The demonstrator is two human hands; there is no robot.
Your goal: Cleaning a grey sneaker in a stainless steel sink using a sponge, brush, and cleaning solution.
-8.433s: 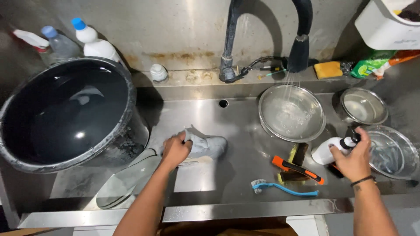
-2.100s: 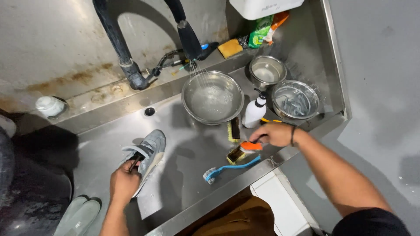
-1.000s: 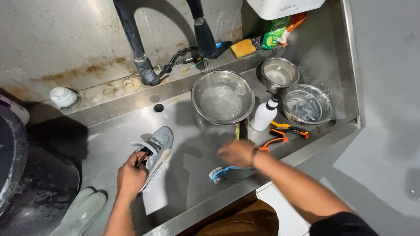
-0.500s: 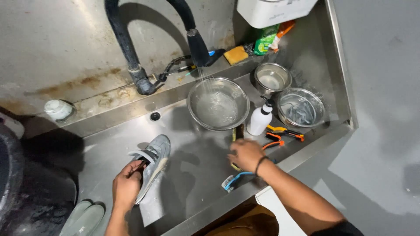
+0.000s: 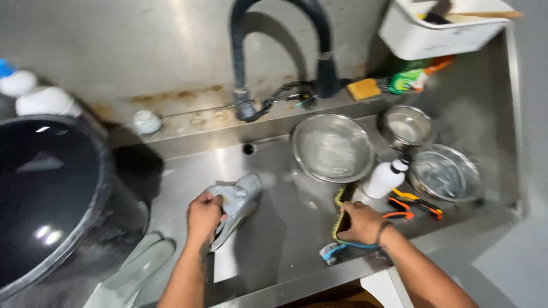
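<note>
1. L hand (image 5: 204, 215): fingers curled tight round the heel end of a grey shoe (image 5: 237, 205), gripping it; toe points up-right, shoe tilted on its side on the sink floor (image 5: 274, 239).
2. R hand (image 5: 359, 222): fingers bent down & closed over a scrub brush (image 5: 341, 206) w/ yellowish bristles; brush lies lengthwise, far end sticking out past the knuckles toward the big bowl.
3. Just below R hand: blue toothbrush (image 5: 337, 250), lying flat near the sink's front edge, touching or nearly under the palm, can't tell which.
4. R of the hand: orange-black pliers-type tool (image 5: 414, 204); white squeeze bottle (image 5: 386, 178) lying tilted just above it.
5. Further out: large steel bowl (image 5: 333, 146) under the black faucet (image 5: 279, 51); two smaller steel bowls, one (image 5: 406, 125) behind, one (image 5: 445, 173) at the R.
6. Ledge: yellow sponge (image 5: 364, 89); white bin (image 5: 439, 28) above.
7. Far L: big black tub (image 5: 51, 194); clear boot-shaped item (image 5: 134, 274) beside it, blurred.
</note>
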